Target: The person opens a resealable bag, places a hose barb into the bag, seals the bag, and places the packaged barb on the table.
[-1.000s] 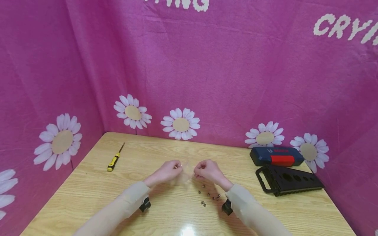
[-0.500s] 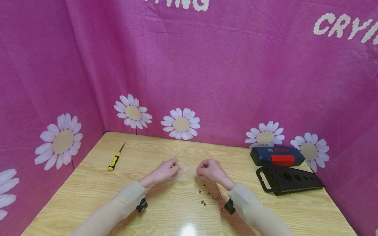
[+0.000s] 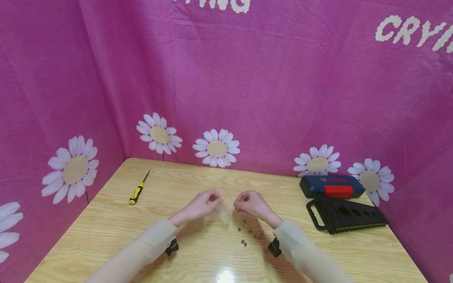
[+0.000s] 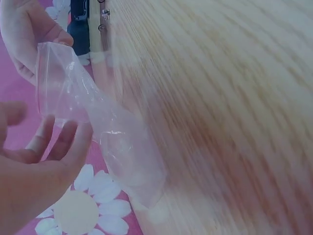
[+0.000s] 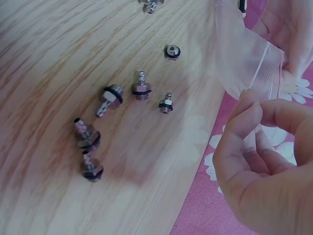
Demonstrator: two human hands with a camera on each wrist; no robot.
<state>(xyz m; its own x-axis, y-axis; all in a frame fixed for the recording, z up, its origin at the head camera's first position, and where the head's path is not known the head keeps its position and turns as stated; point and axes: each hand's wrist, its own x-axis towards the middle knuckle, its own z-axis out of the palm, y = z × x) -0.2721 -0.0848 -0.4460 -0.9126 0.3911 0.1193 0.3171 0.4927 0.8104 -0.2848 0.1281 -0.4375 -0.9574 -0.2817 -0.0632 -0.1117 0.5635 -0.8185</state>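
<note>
A thin, clear plastic bag (image 4: pixel 126 152), soft and creased with shiny wrinkles, hung between the two hands above the wooden table (image 3: pixel 205 257). Near its mouth ran a ribbed strip and a fine red line. The right hand (image 5: pixel 266 161) pinched a corner of the bag between thumb and forefinger, its other fingers curled in loosely beneath. The left hand (image 4: pixel 41 169) was partly open, the fingers parted and gently bent, their tips right by the bag's edge; I could not tell whether they pressed on it. Below the right hand, small metal fittings (image 5: pixel 141 89) lay scattered on the smooth, pale, streaky grain, each a shiny stub with a slim ridged nozzle, some visibly ringed in black. Beige sleeves (image 3: pixel 155 237) reached both wrists. Toward the far left lay a screwdriver (image 3: pixel 136 193) with a chunky yellow-and-black handle and a slender metal shaft. On the far right sat a boxy dark blue case (image 3: pixel 313 189) with a red panel, and just in front of it a tapering black plastic holder (image 3: pixel 340 223) with round holes and a looped handle. Behind hung creased magenta cloth (image 3: pixel 247 78) printed with white-petalled daisies (image 3: pixel 217 149).
</note>
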